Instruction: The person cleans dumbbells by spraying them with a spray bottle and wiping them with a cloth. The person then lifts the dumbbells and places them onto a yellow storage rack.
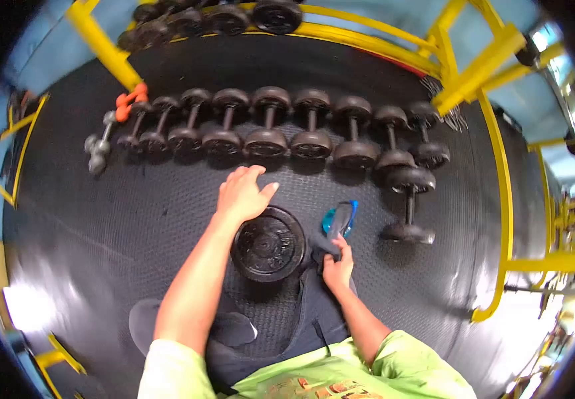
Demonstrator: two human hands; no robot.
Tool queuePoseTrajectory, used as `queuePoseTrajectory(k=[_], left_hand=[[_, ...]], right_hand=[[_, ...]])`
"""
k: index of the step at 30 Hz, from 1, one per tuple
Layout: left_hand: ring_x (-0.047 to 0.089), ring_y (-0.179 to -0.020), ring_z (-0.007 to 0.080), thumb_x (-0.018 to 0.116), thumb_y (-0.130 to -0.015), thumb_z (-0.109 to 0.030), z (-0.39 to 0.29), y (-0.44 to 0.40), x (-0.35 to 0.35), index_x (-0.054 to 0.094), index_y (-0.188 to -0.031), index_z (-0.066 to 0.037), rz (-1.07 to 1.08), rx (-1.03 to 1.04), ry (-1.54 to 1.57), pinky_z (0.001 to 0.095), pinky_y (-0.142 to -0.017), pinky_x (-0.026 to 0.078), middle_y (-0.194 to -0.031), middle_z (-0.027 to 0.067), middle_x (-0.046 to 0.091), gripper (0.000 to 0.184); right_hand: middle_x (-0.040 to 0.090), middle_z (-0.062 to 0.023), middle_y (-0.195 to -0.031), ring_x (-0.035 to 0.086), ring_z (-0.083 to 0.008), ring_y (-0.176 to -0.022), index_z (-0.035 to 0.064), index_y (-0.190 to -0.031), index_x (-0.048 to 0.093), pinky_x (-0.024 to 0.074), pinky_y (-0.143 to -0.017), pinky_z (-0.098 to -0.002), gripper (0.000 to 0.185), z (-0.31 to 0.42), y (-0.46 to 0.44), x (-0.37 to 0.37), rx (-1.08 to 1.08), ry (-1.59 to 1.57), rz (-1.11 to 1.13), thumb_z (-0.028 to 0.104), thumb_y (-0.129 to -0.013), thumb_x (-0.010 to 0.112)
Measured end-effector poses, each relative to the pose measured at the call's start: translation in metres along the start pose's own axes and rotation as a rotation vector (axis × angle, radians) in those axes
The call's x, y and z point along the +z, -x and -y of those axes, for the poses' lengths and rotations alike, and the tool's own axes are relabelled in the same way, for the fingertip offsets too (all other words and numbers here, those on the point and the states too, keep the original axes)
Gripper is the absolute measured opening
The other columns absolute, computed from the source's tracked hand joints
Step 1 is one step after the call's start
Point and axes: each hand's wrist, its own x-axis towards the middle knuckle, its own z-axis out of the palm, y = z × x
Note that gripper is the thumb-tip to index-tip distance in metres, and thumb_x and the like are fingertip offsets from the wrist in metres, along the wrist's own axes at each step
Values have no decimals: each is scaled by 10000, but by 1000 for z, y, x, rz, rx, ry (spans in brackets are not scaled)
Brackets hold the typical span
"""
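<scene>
My left hand [243, 194] is stretched out over the far edge of a black weight plate [269, 245], its fingers apart and nothing in them. Just beyond its fingertips stands a row of black dumbbells [265, 143]. My right hand [339, 267] is closed round a dark grey cloth [324, 247] beside the plate. A blue object [329, 219], perhaps a bottle, lies past the right hand; the cloth partly covers it, so its kind is unclear.
One dumbbell [410, 206] stands apart at the right end of the row. Small grey dumbbells [104, 141] and an orange dumbbell [122, 106] are at the left end. A yellow rack [367, 52] holds more weights behind. Yellow frame bars [506, 213] rise on the right.
</scene>
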Motion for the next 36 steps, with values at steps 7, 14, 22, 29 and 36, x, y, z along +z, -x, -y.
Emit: queuePoseTrajectory(k=[7, 14, 22, 29, 36], left_hand=[[584, -1129, 358, 440, -872, -598, -27, -24, 60, 707, -1073, -95, 599, -120, -263, 467, -963, 440, -1169, 187, 636, 604], [653, -760, 343, 596, -804, -488, -26, 40, 43, 709, -810, -96, 426, -21, -175, 428, -680, 491, -770, 127, 674, 408], [615, -630, 254, 693, -730, -291, 22, 113, 38, 676, -704, -98, 91, 248, -58, 370, -644, 443, -687, 41, 653, 196], [417, -1263, 450, 616, -743, -528, 45, 134, 40, 568, -1280, -61, -68, 264, -38, 534, -1041, 316, -1383, 279, 423, 713], [323, -1337, 484, 503, -802, -615, 72, 156, 38, 373, -1416, 4, -164, 307, -98, 563, -1097, 226, -1447, 333, 315, 882]], right_hand=[[595, -126, -1171, 563, -220, -1087, 9, -1264, 478, 460, -953, -379, 395, 32, 11, 9, 1082, -1034, -46, 95, -901, 604], [565, -72, -1200, 520, -161, -1105, 49, -1255, 470, 396, -979, -318, 387, 15, 39, 52, 1303, -1210, 287, 263, -946, 564], [613, -34, -1076, 572, -125, -982, 70, -1135, 589, 433, -900, -279, 279, 40, 52, 50, 1317, -1140, 959, 284, -974, 513], [623, -141, -1170, 561, -216, -1081, -32, -1203, 573, 422, -925, -349, 423, 90, -11, 121, 673, -905, 1339, 289, -952, 458], [544, -148, -1326, 482, -214, -1239, -21, -1353, 474, 349, -1060, -339, 636, 72, -4, 82, 870, -1025, 1444, 493, -985, 405]])
